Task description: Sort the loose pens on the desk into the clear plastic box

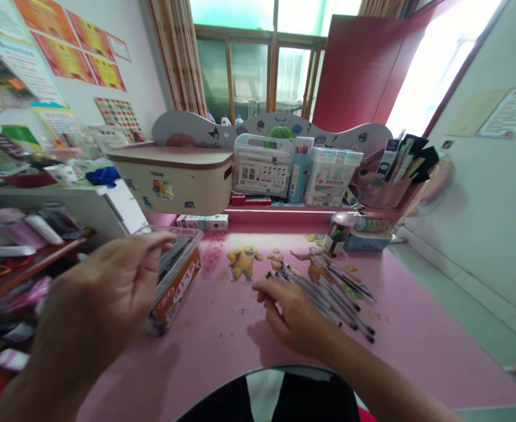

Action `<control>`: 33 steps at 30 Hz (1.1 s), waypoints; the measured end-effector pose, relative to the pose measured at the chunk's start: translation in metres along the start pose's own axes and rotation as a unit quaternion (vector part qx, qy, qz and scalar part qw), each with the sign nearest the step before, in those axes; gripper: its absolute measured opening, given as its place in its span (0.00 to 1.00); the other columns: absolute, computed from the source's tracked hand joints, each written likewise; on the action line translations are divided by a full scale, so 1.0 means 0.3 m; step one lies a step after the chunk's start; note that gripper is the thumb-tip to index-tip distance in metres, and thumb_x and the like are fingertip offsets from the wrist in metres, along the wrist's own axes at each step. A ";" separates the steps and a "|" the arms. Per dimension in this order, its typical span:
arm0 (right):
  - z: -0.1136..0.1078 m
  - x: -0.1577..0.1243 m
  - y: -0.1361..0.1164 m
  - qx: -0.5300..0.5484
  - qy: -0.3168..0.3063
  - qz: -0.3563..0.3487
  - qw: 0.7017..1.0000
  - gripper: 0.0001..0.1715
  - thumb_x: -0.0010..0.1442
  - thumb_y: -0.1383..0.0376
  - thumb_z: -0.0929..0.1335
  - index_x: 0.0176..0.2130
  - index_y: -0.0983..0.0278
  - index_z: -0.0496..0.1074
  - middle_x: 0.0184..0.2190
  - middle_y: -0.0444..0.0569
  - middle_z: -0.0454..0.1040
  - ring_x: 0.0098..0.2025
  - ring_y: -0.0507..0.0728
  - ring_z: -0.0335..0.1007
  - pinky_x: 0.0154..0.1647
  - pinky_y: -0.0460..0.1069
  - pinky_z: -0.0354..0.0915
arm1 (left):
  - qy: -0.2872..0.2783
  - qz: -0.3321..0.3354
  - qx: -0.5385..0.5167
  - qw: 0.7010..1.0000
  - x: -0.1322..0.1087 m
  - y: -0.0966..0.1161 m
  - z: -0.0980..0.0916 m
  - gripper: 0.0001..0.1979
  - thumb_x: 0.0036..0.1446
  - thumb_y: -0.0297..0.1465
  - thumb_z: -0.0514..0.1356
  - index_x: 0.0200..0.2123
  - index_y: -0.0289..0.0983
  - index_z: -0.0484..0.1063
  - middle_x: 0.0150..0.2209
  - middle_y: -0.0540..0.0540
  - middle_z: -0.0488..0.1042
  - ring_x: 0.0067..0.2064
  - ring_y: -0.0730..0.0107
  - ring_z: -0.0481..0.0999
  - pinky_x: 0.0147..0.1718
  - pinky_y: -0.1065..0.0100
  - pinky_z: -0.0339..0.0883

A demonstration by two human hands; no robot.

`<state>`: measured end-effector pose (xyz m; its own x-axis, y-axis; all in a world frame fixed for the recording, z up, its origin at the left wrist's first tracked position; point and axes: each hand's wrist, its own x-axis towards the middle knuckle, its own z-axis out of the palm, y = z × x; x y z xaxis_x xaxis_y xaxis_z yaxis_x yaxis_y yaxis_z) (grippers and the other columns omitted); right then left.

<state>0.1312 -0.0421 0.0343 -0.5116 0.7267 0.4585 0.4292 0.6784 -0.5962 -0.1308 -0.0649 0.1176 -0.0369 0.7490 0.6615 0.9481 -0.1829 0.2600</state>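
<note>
My left hand (103,287), slightly blurred, is raised at the near left side of a clear plastic box (181,281) with a brown printed label. Its fingers are bent toward the box, and nothing shows in them. Dark pens or refills (174,255) lie inside the box, partly hidden by the hand. Over the middle of the pink table (222,351), my right hand (290,313) has its fingers loosely curved and apart, with nothing visible between them. Just right of it, a loose pile of clear-barrelled pens (337,299) with dark ends lies spread out; the forearm passes in front of some.
Along the back shelf stand a cream lidded bin (174,181), a clear marker case (264,167), another marker box (332,176) and a pink pen holder (383,190). A jar (339,231) and a blue box (365,241) sit at the back right. Crowded shelves (24,252) stand left.
</note>
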 end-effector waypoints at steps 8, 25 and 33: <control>-0.208 -0.007 -0.016 -0.245 -0.180 0.110 0.946 0.13 0.59 0.73 0.64 0.36 0.61 0.76 0.34 0.50 0.80 0.35 0.58 0.74 0.33 0.48 0.61 | -0.177 -0.057 -0.468 0.864 -0.080 0.329 0.179 0.07 0.54 0.29 0.64 0.35 0.43 0.82 0.35 0.44 0.81 0.38 0.60 0.77 0.42 0.66 0.66; -0.305 -0.124 0.314 -0.382 -0.202 0.401 0.808 0.16 0.62 0.66 0.64 0.44 0.70 0.78 0.45 0.66 0.78 0.46 0.66 0.77 0.42 0.53 0.65 | -0.272 -0.323 -0.626 0.656 -0.179 0.344 0.479 0.08 0.48 0.31 0.65 0.33 0.35 0.76 0.26 0.49 0.72 0.22 0.77 0.63 0.20 0.76 0.56; -0.296 -0.040 0.171 -0.310 -0.170 0.294 0.888 0.10 0.60 0.66 0.65 0.32 0.63 0.76 0.33 0.51 0.79 0.35 0.57 0.74 0.32 0.48 0.56 | -0.258 -0.377 -0.649 0.609 -0.190 0.352 0.503 0.10 0.48 0.32 0.67 0.34 0.36 0.74 0.26 0.50 0.72 0.22 0.78 0.66 0.20 0.76 0.55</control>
<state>0.2254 -0.0066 0.0566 -0.2140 0.9717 -0.1003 0.9697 0.1989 -0.1416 0.0191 -0.0310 0.0012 0.1152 0.9706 -0.2114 -0.3365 0.2383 0.9110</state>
